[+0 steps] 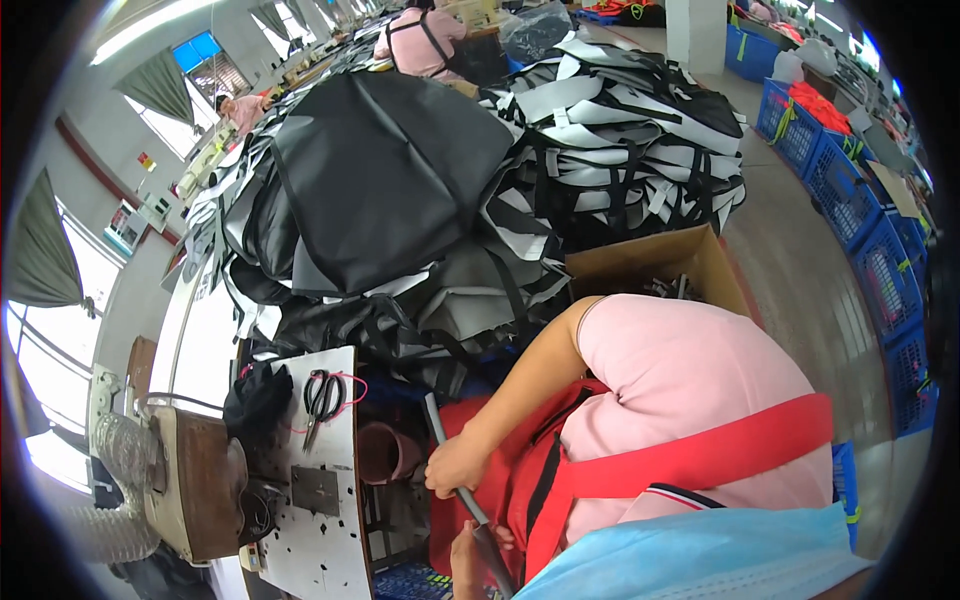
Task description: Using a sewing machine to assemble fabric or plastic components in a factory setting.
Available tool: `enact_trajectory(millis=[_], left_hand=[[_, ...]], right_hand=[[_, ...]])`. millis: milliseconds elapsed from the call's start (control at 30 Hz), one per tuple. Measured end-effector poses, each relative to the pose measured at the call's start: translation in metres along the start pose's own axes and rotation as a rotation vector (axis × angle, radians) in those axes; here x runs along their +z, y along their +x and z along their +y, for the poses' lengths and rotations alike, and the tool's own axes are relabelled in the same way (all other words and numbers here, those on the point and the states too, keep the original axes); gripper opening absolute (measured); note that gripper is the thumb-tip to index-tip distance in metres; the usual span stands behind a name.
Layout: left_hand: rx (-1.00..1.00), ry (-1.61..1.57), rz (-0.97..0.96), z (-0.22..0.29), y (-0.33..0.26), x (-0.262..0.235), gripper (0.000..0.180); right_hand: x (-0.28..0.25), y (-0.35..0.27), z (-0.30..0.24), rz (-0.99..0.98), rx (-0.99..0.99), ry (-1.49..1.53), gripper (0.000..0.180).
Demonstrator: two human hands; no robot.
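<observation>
Above my lap, a long, thin grey rod-like piece [437, 418] slants down; its lower part looks thicker and darker. My right hand [458, 465] is closed around its middle. Lower down, my left hand [470, 560] is closed at the darker part, with fingers on both sides of it. The bottom end runs out of view behind the blue mask [690, 555]. Under the hands lies my red apron [480, 420]. To the left, black-handled scissors [322, 400] with a pink cord rest on the white worktable [325, 540].
A sewing machine [195, 485] stands left, near a black cloth bundle [258, 400]. Beside the table is a pinkish bucket [385, 452]. Ahead rise piles of black and white sewn pieces [390, 170]. A cardboard box [650, 255] holds small dark parts. Blue crates [840, 190] line the right.
</observation>
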State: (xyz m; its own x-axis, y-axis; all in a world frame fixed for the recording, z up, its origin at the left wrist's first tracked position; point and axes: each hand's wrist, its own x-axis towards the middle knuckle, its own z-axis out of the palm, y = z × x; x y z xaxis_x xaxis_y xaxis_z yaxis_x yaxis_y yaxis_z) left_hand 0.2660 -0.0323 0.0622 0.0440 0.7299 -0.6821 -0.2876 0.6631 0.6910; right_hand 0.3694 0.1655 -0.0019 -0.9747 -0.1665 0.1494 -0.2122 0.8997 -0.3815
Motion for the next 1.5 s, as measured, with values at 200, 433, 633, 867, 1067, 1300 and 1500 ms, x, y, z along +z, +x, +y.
enact_trajectory(millis=[200, 433, 633, 867, 1067, 1300, 1500], left_hand=[[0.503, 0.744, -0.032, 0.065, 0.022, 0.018, 0.022], [0.323, 0.32, 0.105, 0.01, -0.018, -0.068, 0.029], [0.308, 0.014, 0.051, 0.013, -0.013, -0.063, 0.024], [0.794, 1.011, 0.756, 0.087, -0.026, -0.075, 0.026], [0.701, 0.818, 0.865, 0.132, 0.004, -0.113, 0.027], [0.785, 0.596, 0.821, 0.149, 0.034, -0.15, 0.028], [0.754, 0.631, 0.881, 0.156, 0.044, -0.163, 0.029]], right_hand=[[-0.046, 0.006, -0.012, -0.121, 0.08, 0.049, 0.032], [-0.051, 0.035, -0.029, -0.153, -0.059, 0.137, 0.025], [-0.067, 0.041, -0.009, -0.153, -0.028, 0.057, 0.023], [-0.099, 0.092, 0.03, 0.032, -0.03, -0.093, 0.025], [-0.133, 0.135, 0.059, 0.094, 0.109, -0.223, 0.036], [-0.154, 0.165, 0.079, -0.005, 0.192, -0.199, 0.032], [-0.149, 0.166, 0.092, 0.198, 0.002, -0.29, 0.033]])
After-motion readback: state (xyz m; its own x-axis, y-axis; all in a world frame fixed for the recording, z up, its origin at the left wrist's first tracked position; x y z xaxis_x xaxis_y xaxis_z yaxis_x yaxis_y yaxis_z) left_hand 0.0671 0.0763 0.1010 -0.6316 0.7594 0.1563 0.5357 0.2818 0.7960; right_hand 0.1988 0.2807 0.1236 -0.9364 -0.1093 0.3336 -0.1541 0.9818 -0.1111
